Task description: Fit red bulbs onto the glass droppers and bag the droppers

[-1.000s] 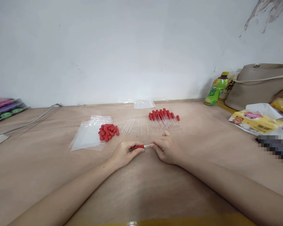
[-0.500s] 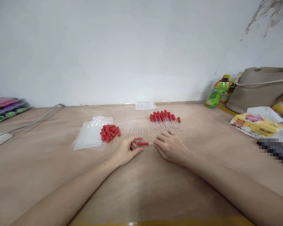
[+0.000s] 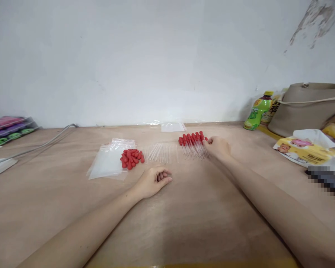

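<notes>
My left hand (image 3: 155, 180) rests on the brown table, loosely curled, with a gap between thumb and fingers and nothing in it. My right hand (image 3: 217, 146) is at the right end of a row of glass droppers (image 3: 191, 140) with red rubber bulbs. Its thumb and fingers are pinched on a dropper there, with a bit of red bulb showing at the fingertips; the rest is hidden. Bare glass tubes (image 3: 159, 153) lie side by side left of the droppers. A heap of loose red rubber bulbs (image 3: 132, 158) lies beyond my left hand.
Clear zip bags (image 3: 104, 163) lie under and beside the bulb heap. Another small bag (image 3: 173, 127) is by the wall. At right stand a green bottle (image 3: 258, 111), a beige bag (image 3: 307, 111), a tissue pack (image 3: 307, 148) and a blurred dark object (image 3: 326, 182). A grey cable (image 3: 51, 139) runs at left.
My right hand has moved from in front of my left hand, up and right to the row of droppers, taking the dropper along. My left hand has hardly moved.
</notes>
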Action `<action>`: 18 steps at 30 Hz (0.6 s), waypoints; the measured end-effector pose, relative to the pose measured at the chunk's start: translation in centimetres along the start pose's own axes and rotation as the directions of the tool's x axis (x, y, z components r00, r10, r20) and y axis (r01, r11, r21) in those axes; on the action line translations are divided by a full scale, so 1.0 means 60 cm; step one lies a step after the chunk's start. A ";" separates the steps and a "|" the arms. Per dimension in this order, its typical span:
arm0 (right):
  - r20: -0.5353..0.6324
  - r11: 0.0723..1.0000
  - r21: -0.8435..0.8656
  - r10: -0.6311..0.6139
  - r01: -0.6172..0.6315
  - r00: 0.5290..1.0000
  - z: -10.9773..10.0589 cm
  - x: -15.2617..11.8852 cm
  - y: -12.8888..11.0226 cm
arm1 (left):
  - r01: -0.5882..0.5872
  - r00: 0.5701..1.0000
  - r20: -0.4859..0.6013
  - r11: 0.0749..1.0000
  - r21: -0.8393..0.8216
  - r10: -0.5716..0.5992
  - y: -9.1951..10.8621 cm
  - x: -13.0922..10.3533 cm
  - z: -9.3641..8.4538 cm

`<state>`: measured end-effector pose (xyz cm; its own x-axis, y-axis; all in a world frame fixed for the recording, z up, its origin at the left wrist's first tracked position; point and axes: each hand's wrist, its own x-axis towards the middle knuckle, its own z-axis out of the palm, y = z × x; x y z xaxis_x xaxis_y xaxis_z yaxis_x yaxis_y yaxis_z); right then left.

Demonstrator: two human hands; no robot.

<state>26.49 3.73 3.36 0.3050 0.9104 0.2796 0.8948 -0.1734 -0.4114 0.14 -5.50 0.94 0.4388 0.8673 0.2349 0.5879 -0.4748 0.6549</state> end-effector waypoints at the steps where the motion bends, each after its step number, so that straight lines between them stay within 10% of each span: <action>1: 0.010 1.000 -0.009 -0.003 0.003 1.000 0.006 -0.002 0.001 | -0.008 1.000 0.000 1.000 -0.003 0.008 -0.001 0.000 0.000; 11: -0.020 0.995 0.023 -0.095 0.095 0.995 0.010 -0.012 0.002 | -0.025 1.000 0.001 1.000 0.002 0.025 0.001 -0.001 -0.001; 18: 0.014 0.888 -0.008 -0.460 0.460 0.888 0.035 -0.070 -0.079 | -0.038 0.999 -0.009 0.999 0.015 0.039 0.001 -0.001 0.000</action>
<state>20.32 1.52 2.32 -0.1454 0.8934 0.4251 0.9373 0.2619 -0.2300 0.14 -5.58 0.98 0.4552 0.8496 0.2662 0.5804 -0.5099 0.6349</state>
